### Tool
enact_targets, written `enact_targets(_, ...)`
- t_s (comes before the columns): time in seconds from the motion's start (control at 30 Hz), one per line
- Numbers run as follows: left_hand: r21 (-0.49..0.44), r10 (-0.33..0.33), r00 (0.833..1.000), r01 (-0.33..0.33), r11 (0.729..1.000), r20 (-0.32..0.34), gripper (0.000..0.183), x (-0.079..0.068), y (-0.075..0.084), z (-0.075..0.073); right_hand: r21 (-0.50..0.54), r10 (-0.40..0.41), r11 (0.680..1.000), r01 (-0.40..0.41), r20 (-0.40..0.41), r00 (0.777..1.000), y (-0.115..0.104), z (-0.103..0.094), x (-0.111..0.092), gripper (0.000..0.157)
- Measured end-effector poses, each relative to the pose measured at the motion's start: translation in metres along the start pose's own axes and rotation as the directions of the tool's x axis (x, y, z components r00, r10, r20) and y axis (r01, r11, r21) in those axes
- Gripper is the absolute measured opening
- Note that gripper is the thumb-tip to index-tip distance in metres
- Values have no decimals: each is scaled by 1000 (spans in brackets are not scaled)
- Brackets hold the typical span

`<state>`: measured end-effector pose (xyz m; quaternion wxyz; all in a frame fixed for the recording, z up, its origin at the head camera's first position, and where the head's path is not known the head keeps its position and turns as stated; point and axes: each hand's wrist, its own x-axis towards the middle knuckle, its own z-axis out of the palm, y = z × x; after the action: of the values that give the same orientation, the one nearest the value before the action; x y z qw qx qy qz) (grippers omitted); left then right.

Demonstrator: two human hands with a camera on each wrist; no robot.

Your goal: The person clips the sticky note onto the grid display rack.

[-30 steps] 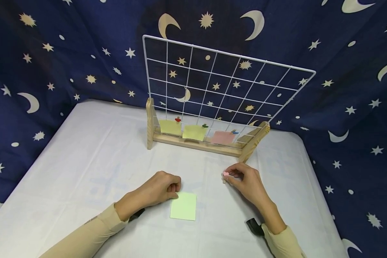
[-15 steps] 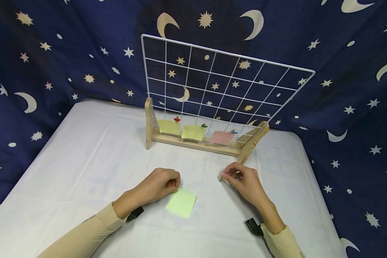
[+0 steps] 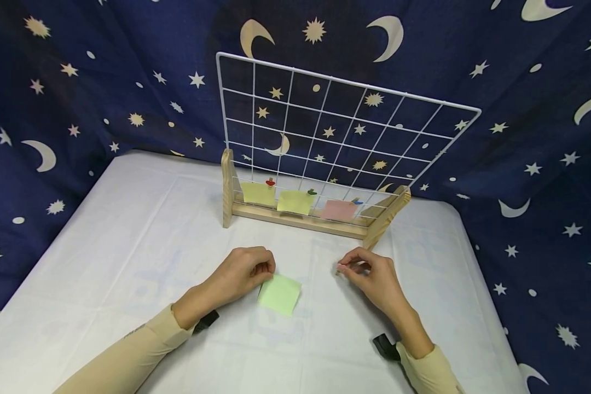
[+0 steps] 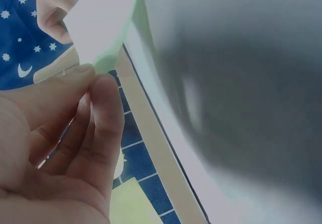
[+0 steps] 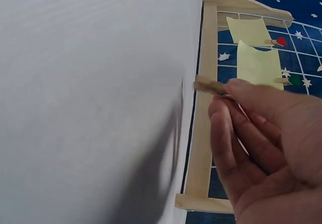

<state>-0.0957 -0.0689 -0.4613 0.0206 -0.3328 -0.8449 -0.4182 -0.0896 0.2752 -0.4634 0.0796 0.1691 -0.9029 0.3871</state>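
Observation:
My left hand [image 3: 241, 275] pinches a light green sticky note [image 3: 279, 295] by its upper left corner, between thumb and index finger. In the left wrist view the note [image 4: 103, 20] tilts away beyond the fingertips. Off to the right, my right hand [image 3: 371, 276] pinches a small wooden clothespin [image 5: 209, 85]; its pink heart is mostly covered by the fingers. Behind both hands stands a white wire grid [image 3: 347, 131] in a wooden base [image 3: 300, 220]. Two yellow notes [image 3: 295, 202] and a pink note [image 3: 339, 210] hang low on it from clothespins with red, green and blue decorations.
A white cloth covers the table [image 3: 167, 230]. A dark blue curtain [image 3: 143, 49] with moons and stars hangs behind and at the sides. The base's right wooden leg [image 3: 386, 219] reaches close to my right hand.
The green note has come up and away from me with my left hand, turning askew. My right hand has shifted slightly left, and the clothespin's pink heart has turned mostly out of sight.

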Motion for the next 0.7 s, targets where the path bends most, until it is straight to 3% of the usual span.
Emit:
enact_targets(0.2,17,16,996,-14,1000,-86,22,9,2,-8,-25,-36,999,35,-40,999,-10,-5,4,24)
enact_targets(0.4,12,38,986,-36,999,-160,21,21,3,-16,-67,-55,997,48,-102,993,-19,-9,6,20)
enact_targets(0.7,70,42,973,-27,997,-227,18,33,5,-25,-77,-44,997,26,-238,970,-32,-17,14,20)
